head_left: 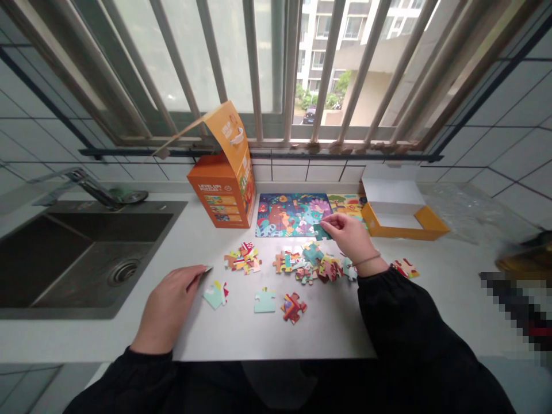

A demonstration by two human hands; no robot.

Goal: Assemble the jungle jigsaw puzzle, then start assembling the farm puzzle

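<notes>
Left hand closes thumb and fingers on a pale piece, near left; right hand pinches a dark green piece by the near-right edge of the dark-blue picture. Picture looks complete or nearly so, while the mixed heap at centre and smaller left heap remain largely unjoined. Orange box, far left, reads "LEVEL UP! PUZZLES"; smaller print illegible.

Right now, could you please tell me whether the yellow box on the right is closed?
No, the yellow box stands open, with its lid raised and white interior showing.
</notes>
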